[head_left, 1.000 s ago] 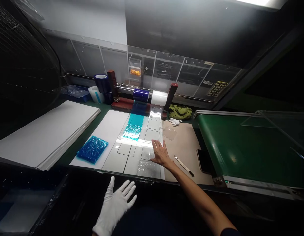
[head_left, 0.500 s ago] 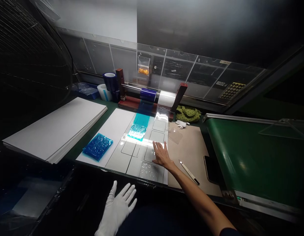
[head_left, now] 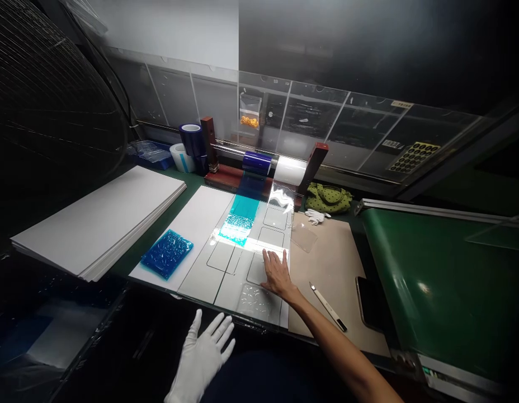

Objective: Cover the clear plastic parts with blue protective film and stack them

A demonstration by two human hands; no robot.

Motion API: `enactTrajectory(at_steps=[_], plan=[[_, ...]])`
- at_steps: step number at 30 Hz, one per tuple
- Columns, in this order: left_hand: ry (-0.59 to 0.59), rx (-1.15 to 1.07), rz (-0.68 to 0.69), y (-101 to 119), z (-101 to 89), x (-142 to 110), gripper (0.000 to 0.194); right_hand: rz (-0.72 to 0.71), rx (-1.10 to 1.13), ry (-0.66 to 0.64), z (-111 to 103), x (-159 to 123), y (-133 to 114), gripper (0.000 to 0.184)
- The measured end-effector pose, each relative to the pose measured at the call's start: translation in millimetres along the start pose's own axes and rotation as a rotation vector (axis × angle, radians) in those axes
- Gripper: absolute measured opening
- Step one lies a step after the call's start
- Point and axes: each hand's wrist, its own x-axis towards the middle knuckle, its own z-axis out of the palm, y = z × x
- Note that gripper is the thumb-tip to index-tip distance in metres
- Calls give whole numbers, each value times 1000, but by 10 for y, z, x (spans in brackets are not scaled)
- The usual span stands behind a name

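The right hand [head_left: 278, 275] is bare, palm down, with its fingers spread wide. It is over the right part of the clear plate [head_left: 198, 282], among black outlines. The view does not show whether the fingertips press on the surface, and no object is visible in the grip. The left hand [head_left: 203, 355] wears a white glove. It is palm up, fingers extended and thumb well apart, in front of the table edge, and holds nothing.

The clear plate lies on white paper [head_left: 190, 224] at the middle of the table. Behind it, a stand [head_left: 208, 143] carries a blue roll [head_left: 256, 162] and a white roll [head_left: 290, 169] side by side. Blue film [head_left: 246, 206] runs from the blue roll onto the plate; clear film [head_left: 281, 196] runs down from the white roll, beyond the right hand. A bubbled clear piece [head_left: 254, 301] lies at the front of the plate, just beside the right hand.

A crumpled blue packet [head_left: 167, 254] rests on the paper, left of the plate. To the right, a knife [head_left: 328, 307] lies on brown board [head_left: 330, 252], near a phone [head_left: 368, 302]
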Motion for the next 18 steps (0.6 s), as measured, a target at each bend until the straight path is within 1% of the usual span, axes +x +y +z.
enactTrajectory(at_steps=[3, 6, 8, 9, 11, 14, 16, 18], plan=[[6, 1, 28, -12, 45, 22, 73, -28, 26, -14, 58, 11, 41, 111], [6, 8, 45, -14, 91, 49, 73, -30, 65, -16, 49, 30, 116, 110], [11, 1, 45, -9, 126, 66, 74, 10, 83, 3, -10, 66, 217, 103], [24, -7, 45, -6, 146, 72, 73, 47, 90, 23, -53, 97, 290, 96], [52, -23, 47, 2, 192, 78, 71, 172, 123, 72, -153, 192, 488, 78], [85, -37, 52, 13, 277, 67, 71, 450, 231, 99, -288, 414, 879, 55], [104, -40, 59, 21, 344, 49, 72, 589, 284, 91, -338, 596, 1145, 48], [121, -37, 71, 31, 418, 23, 72, 660, 316, 81, -346, 777, 1364, 45]])
